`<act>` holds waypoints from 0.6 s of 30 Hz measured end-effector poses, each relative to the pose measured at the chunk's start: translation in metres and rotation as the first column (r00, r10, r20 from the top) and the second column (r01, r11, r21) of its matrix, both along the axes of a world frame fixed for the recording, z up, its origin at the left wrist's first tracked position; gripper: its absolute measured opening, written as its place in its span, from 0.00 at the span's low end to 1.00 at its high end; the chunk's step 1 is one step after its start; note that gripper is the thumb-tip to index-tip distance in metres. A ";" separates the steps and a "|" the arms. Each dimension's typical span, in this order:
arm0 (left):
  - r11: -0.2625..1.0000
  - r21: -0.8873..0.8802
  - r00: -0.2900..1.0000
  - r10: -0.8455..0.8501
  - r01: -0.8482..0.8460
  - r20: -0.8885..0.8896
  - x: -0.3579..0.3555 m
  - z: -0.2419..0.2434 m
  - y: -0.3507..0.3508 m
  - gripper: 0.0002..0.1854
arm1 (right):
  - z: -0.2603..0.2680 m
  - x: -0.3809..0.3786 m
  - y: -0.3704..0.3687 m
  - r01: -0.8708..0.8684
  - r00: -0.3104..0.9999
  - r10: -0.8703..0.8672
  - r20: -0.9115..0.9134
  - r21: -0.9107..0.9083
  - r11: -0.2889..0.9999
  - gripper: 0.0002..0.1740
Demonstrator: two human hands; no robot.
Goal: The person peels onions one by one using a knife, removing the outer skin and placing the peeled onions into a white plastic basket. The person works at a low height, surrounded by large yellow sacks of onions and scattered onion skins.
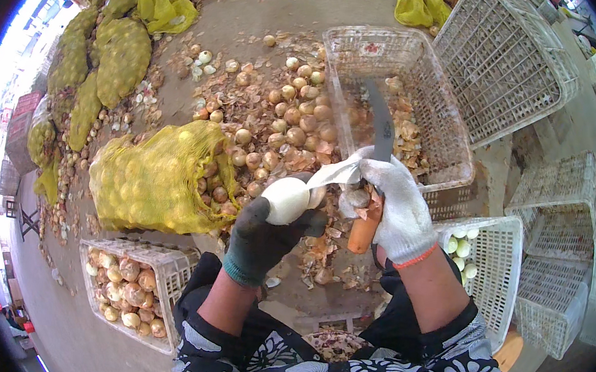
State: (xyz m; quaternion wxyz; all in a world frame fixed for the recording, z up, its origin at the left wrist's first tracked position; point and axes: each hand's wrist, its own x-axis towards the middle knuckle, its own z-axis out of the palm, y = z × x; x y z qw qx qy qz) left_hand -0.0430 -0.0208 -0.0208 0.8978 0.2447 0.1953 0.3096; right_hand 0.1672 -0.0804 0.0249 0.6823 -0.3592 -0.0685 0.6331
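Note:
My left hand [271, 232], in a dark grey glove with a green cuff, grips a peeled white onion [286, 201]. My right hand [397, 202], in a white knit glove with an orange-edged cuff, holds a knife [379, 118] with a broad grey blade and an orange-brown handle [365, 228]. The blade points away from me. Between the onion and my right fingers stretches a strip of white onion skin [336, 173]. Beyond my hands lies a heap of unpeeled onions [299, 126] among dry skins, beside an open yellow mesh sack [152, 176] of onions.
A dirty plastic crate [454, 148] holding skins stands ahead right, with another crate [501, 66] beyond. A white crate [508, 262] with peeled onions is at my right. A crate [157, 280] of unpeeled onions stands at my left. Full mesh sacks [120, 58] lie far left.

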 end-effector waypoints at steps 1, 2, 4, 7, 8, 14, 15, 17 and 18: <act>0.996 -0.091 0.997 0.017 -0.010 0.080 0.003 -0.006 -0.002 0.45 | -0.001 0.003 -0.002 -0.021 0.999 0.022 -0.036 0.051 0.998 0.10; 0.973 -0.229 0.988 0.028 0.007 0.151 0.004 -0.009 -0.003 0.41 | -0.004 0.006 -0.004 -0.040 0.996 0.047 -0.071 0.103 0.994 0.11; 0.957 -0.287 0.991 0.085 -0.051 0.108 0.016 -0.004 -0.003 0.38 | -0.008 0.013 -0.008 -0.056 0.990 0.076 -0.118 0.167 0.984 0.12; 0.953 -0.294 0.989 0.112 -0.080 0.093 0.021 -0.016 0.000 0.35 | -0.008 0.018 -0.010 -0.058 0.991 0.079 -0.111 0.188 0.980 0.11; 0.949 -0.293 0.991 0.129 -0.114 0.032 0.021 -0.022 0.001 0.35 | -0.004 0.019 -0.010 -0.050 0.995 0.065 -0.077 0.179 0.983 0.10; 0.917 -0.315 0.968 0.211 -0.245 -0.140 0.028 -0.022 0.002 0.31 | -0.011 0.084 0.012 0.361 0.725 -0.346 0.596 0.100 0.927 0.14; 0.907 -0.321 0.960 0.234 -0.272 -0.153 0.030 -0.024 0.002 0.31 | -0.011 0.101 0.015 0.421 0.705 -0.362 0.610 0.051 0.906 0.14; 0.910 -0.341 0.972 0.216 -0.236 -0.098 0.036 -0.029 0.004 0.30 | -0.033 0.134 0.011 0.416 0.592 -0.230 0.772 -0.048 0.908 0.18; 0.912 -0.358 0.979 0.188 -0.202 -0.073 0.039 -0.029 0.006 0.30 | -0.036 0.139 0.008 0.425 0.282 -0.099 0.954 -0.032 0.904 0.22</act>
